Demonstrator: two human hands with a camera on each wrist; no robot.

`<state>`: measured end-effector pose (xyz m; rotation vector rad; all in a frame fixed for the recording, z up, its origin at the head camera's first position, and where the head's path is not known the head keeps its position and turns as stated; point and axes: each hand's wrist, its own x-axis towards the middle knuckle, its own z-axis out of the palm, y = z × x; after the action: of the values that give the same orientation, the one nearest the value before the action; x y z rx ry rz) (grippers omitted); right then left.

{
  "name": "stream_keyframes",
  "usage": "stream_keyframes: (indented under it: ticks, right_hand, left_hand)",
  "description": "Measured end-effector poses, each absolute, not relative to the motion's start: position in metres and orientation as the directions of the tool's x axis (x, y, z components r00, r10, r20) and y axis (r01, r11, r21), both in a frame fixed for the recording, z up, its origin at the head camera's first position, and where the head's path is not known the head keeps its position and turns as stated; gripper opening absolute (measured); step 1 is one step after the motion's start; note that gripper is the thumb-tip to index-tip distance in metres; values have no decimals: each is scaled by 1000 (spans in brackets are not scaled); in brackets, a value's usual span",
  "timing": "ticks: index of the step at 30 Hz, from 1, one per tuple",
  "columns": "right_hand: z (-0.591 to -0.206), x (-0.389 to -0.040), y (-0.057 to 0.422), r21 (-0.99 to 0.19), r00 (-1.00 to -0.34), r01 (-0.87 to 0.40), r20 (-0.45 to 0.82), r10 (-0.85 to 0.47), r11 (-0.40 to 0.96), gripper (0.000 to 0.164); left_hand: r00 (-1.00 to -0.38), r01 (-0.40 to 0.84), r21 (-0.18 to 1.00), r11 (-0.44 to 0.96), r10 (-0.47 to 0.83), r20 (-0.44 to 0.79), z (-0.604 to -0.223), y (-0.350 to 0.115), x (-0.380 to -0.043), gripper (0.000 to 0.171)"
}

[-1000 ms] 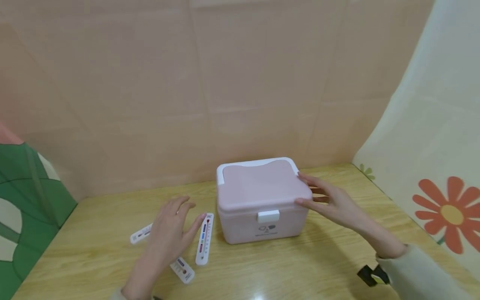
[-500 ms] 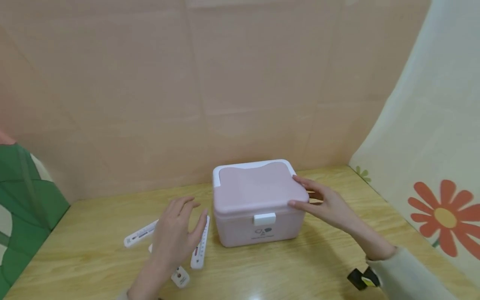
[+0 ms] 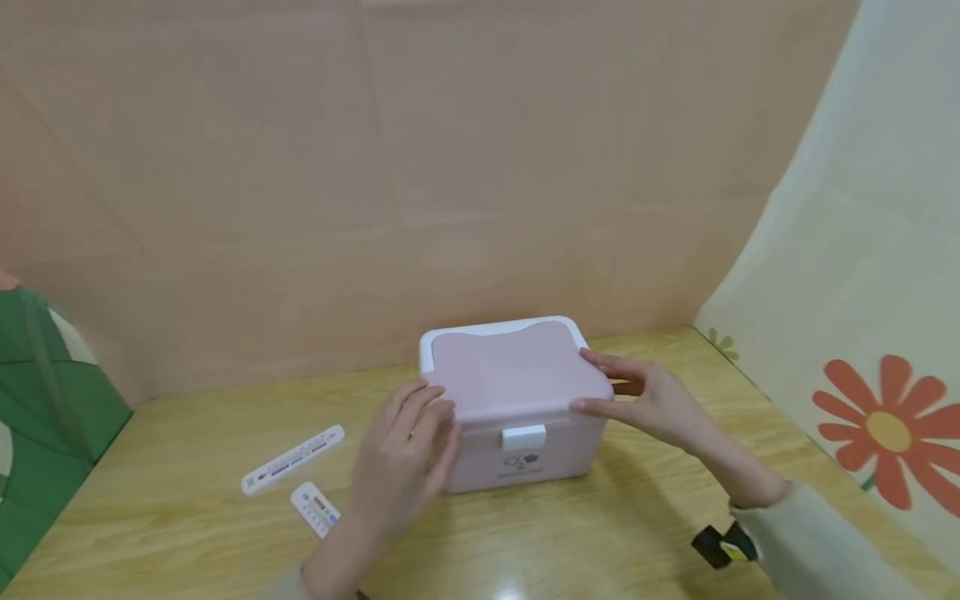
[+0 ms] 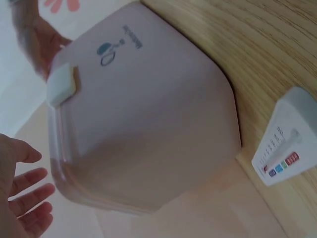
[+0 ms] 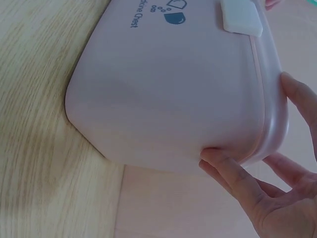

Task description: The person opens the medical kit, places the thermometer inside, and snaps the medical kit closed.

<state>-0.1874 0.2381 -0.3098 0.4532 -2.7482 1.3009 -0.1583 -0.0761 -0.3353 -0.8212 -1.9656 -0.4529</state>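
Observation:
A pink medicine chest (image 3: pixel 525 367) with a white-trimmed lid and white front latch (image 3: pixel 523 437) stands closed on the table. My left hand (image 3: pixel 401 458) is at its left front corner, fingers relaxed; in the left wrist view these fingers (image 4: pixel 30 201) show a small gap from the lid. My right hand (image 3: pixel 652 404) touches the chest's right end. Its thumb meets the lid edge while its extended fingers (image 5: pixel 233 173) rest against the side. Left of the chest lie flat white thermometers, one slanted (image 3: pixel 292 460) and another (image 3: pixel 315 508) partly behind my left hand.
The wooden table (image 3: pixel 187 542) runs back to a plain beige cloth (image 3: pixel 300 208). A white cloth with a red flower (image 3: pixel 888 432) hangs at the right, and a green-patterned cloth (image 3: pixel 52 392) at the left. A black strap piece (image 3: pixel 723 546) shows at my right sleeve.
My left hand has moved right from above the thermometers to the chest's left corner, now hiding the thermometer nearest it. The view has shifted slightly; my right hand stays at the chest.

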Motion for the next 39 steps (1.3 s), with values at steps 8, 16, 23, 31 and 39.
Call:
stream_keyframes:
  ticks: [8, 16, 23, 31, 39]
  right_hand:
    - [-308, -189, 238, -768, -969, -234, 130, -212, 597, 70]
    - [-310, -189, 239, -771, -964, -254, 151, -219, 584, 67]
    - [-314, -192, 239, -769, -962, -262, 162, -219, 583, 68]
    - [-311, -190, 239, -754, -958, -281, 182, -223, 594, 67]
    - [-311, -189, 238, -760, -955, -288, 188, -228, 582, 66]
  left_hand:
    - [-124, 710, -274, 649, 498, 858, -342, -53, -163, 22]
    - [-108, 708, -321, 629, 545, 832, -352, -39, -161, 29]
    - [-163, 717, -336, 611, 615, 772, -359, -31, -160, 39]
    - [-216, 683, -368, 631, 655, 724, -360, -27, -161, 31]
    - [-224, 624, -417, 661, 662, 715, -359, -22, -160, 26]
